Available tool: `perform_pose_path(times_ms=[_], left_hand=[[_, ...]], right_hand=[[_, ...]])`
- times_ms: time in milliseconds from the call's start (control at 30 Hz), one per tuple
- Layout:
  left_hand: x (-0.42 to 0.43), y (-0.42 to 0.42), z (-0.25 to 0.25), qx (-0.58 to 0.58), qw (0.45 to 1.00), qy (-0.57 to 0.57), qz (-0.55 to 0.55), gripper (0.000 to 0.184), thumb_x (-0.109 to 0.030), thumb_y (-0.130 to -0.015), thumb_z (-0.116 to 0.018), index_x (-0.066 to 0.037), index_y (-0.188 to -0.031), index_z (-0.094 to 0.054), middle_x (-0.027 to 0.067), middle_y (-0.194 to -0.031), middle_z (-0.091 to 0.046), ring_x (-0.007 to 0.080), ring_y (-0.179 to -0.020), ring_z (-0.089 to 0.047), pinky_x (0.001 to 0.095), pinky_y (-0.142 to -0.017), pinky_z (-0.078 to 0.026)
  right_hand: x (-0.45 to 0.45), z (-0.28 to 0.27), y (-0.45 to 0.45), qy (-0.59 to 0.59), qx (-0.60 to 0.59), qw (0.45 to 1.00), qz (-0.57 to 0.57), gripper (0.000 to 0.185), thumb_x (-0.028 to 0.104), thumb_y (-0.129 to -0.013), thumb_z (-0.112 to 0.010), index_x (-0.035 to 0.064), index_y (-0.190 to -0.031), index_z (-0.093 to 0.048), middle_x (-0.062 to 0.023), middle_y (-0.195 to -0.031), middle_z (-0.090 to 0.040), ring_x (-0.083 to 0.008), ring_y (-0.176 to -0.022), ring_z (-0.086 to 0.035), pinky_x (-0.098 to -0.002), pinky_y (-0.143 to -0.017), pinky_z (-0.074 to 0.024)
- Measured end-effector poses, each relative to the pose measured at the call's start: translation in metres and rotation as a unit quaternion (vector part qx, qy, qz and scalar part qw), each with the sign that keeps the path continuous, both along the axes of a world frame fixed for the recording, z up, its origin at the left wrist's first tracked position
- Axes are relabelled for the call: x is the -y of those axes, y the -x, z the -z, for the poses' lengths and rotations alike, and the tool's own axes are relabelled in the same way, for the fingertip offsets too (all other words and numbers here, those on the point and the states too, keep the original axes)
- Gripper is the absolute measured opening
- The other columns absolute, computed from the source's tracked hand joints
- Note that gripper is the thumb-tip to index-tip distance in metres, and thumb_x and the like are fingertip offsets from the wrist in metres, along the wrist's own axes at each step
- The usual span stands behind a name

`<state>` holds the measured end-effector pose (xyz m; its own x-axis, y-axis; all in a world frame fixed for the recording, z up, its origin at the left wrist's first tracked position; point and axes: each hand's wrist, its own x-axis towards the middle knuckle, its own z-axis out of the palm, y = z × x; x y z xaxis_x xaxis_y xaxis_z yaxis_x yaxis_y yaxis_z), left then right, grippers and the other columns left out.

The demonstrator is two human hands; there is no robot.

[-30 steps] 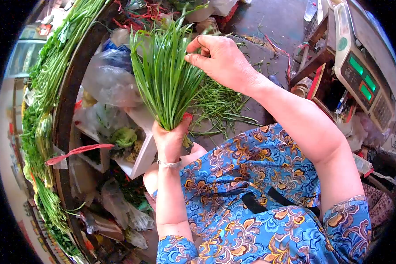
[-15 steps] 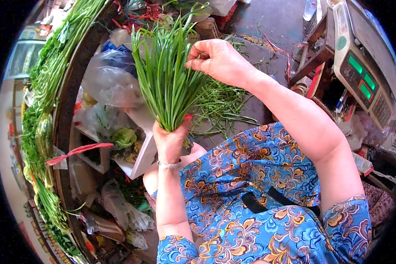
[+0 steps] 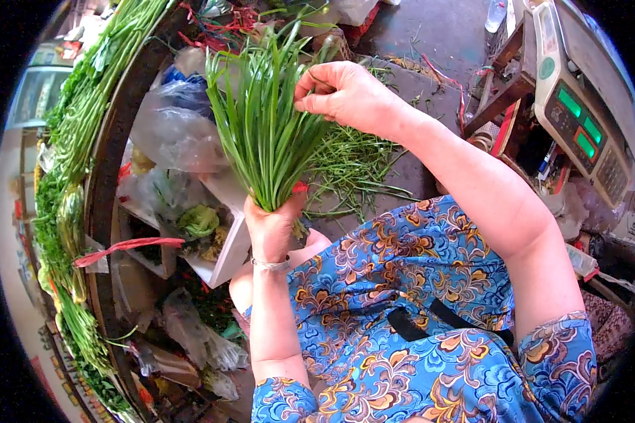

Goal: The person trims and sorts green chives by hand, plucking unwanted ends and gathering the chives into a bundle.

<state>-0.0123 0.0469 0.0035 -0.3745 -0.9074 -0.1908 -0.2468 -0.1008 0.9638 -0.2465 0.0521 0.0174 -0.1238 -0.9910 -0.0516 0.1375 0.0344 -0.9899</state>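
Observation:
A bunch of long flat green leaves, like garlic chives (image 3: 264, 130), fans upward from my left hand (image 3: 269, 229). My left fingers are wrapped round its lower end, where a bit of red band shows beside my fingers. At the bunch's upper right side, my right hand (image 3: 353, 99) is closed in a pinch, thumb and forefinger together. Something thin and dark shows at those fingertips, perhaps a leaf, but I cannot make it out. Below the right hand, loose cut green stalks (image 3: 353, 169) lie scattered on the ground.
A digital scale (image 3: 578, 116) with lit green digits stands at right on a wooden stand. To the left runs a shelf edge (image 3: 106, 162) with bundled greens (image 3: 95, 127) along it. Plastic bags (image 3: 180, 130), a white foam box (image 3: 226, 250) and a red tie (image 3: 130, 250) are nearby.
The top of the bunch has shifted slightly left, its leaves spread a little differently. My right hand has moved slightly left, still pinched. My left hand keeps its hold.

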Motion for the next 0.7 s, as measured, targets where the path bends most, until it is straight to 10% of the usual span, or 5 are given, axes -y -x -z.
perform_pose_path(times_ms=[67,167,567,700], left_hand=[[-0.002,0.003,-0.006,-0.010,1.000,-0.002,-0.010,0.024,0.002,-0.073,-0.073,-0.002,-0.095,-0.064,0.0019,-0.081,-0.066,0.0084,-0.065,-0.057,0.0229,-0.058,-0.046],[-0.001,0.003,-0.007,-0.022,0.999,-0.009,-0.022,0.025,0.003,-0.072,-0.072,-0.002,-0.094,-0.064,0.0027,-0.079,-0.066,0.0094,-0.062,-0.057,0.0233,-0.055,-0.045],[0.002,-0.001,-0.001,-0.024,0.999,-0.016,-0.030,0.025,0.003,-0.073,-0.070,-0.001,-0.096,-0.062,0.0048,-0.081,-0.066,0.0106,-0.060,-0.056,0.0239,-0.054,-0.045],[0.001,0.000,-0.002,-0.007,0.999,-0.006,-0.034,0.023,0.004,-0.073,-0.069,0.000,-0.095,-0.063,0.0054,-0.080,-0.066,0.0105,-0.059,-0.056,0.0234,-0.053,-0.045]], right_hand=[[-0.002,0.000,0.002,0.056,-0.210,0.975,0.046,0.017,0.013,-0.086,-0.066,0.0056,-0.101,-0.066,0.0045,-0.068,-0.054,-0.0036,-0.062,-0.047,-0.0220,-0.056,-0.0409],[0.001,0.010,0.002,0.096,-0.187,0.976,0.054,0.018,0.015,-0.077,-0.068,0.0038,-0.091,-0.068,-0.0098,-0.074,-0.064,-0.0169,-0.066,-0.059,-0.0318,-0.065,-0.0490],[-0.006,0.002,0.002,0.164,-0.236,0.951,0.116,0.014,0.017,-0.082,-0.064,0.0031,-0.085,-0.065,-0.0135,-0.076,-0.065,-0.0249,-0.072,-0.065,-0.0362,-0.066,-0.0496],[-0.010,-0.007,0.001,0.201,-0.316,0.918,0.130,0.012,0.012,-0.088,-0.063,0.0007,-0.090,-0.059,-0.0037,-0.070,-0.057,-0.0095,-0.067,-0.053,-0.0273,-0.063,-0.0453]])
